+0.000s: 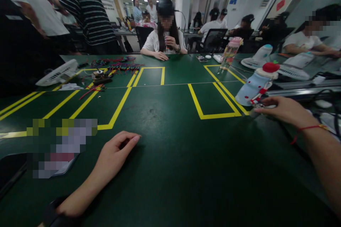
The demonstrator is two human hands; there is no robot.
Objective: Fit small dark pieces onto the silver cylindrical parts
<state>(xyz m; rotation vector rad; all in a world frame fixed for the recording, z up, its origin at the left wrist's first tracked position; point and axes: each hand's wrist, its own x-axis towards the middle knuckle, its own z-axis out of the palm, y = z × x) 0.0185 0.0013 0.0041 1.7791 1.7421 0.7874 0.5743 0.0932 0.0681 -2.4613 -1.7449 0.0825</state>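
Our left hand (114, 154) rests on the bench (170, 170) near centre, phone (53, 156) to its left. Our right hand (283, 110) is far right, fingertips beside the sock-covered bottle (254, 85) lying tilted there. Behind that: water bottle (230, 53), then a fan (259, 58). Far left: another fan (58, 72), with a wire pile (117, 66) to its right. A person (165, 39) sits across from us.
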